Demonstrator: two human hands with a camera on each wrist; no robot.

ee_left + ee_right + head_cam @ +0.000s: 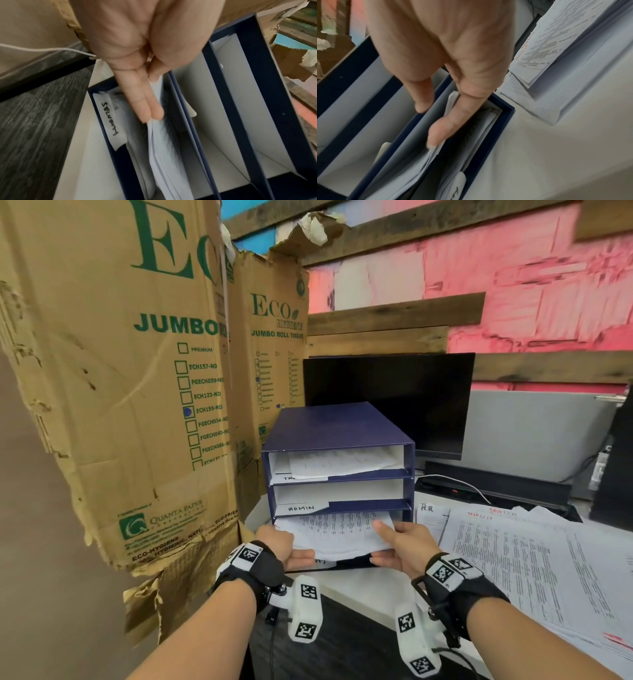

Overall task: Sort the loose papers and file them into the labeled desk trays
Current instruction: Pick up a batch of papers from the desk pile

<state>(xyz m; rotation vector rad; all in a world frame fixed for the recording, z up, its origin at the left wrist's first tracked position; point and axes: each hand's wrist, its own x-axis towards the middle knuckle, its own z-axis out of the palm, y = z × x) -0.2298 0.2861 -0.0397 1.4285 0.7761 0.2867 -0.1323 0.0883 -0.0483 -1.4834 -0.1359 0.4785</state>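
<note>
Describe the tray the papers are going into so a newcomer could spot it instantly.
Find the dark blue three-tier desk tray unit in front of the black monitor. The target is its bottom tray, under the one labeled ADMIN. Unlike the two above, both hands are feeding printed sheets into it.

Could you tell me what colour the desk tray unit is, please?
Dark navy blue outside, white inside the desk tray unit; clearest in the head view.

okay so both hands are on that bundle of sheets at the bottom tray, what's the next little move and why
Probably slide the sheets straight back into the bottom tray. Both the left hand and the right hand pinch the near edge, and about half the bundle still sticks out past the tray's front, under the ADMIN label.
</note>
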